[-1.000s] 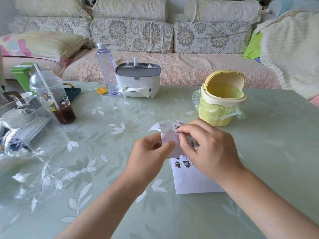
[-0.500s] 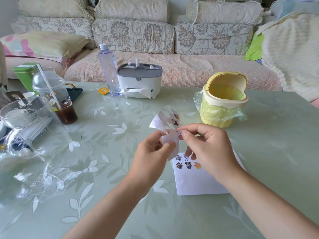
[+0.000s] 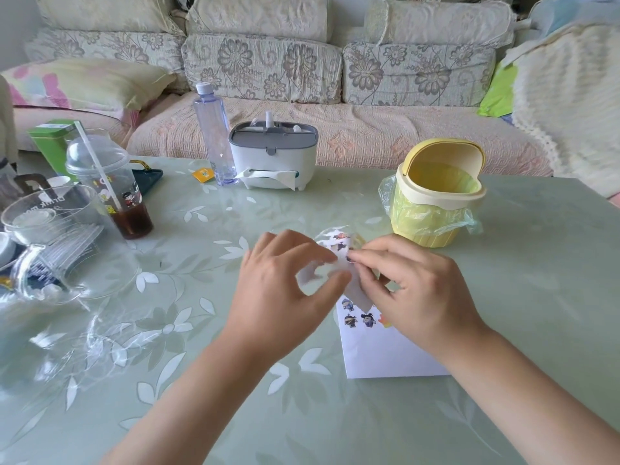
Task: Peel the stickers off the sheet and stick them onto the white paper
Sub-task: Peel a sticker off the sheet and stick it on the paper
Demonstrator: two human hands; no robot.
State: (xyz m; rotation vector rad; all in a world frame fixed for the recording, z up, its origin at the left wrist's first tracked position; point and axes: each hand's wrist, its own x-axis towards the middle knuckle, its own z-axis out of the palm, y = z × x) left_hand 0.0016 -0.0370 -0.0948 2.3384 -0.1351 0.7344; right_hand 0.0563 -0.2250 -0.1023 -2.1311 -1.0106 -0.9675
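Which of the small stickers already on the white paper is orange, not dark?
The orange sticker at the right end of the lower row, next to the right hand; the other three are dark figures.

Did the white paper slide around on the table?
No. The white paper still lies in the same spot, nearer the person than the yellow bin, with its edges lined up as before.

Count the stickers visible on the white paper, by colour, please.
Dark figure stickers: 3
Orange sticker: 1
Total: 4 visible on the white paper; the right hand, pinching at the sticker sheet, may hide more.
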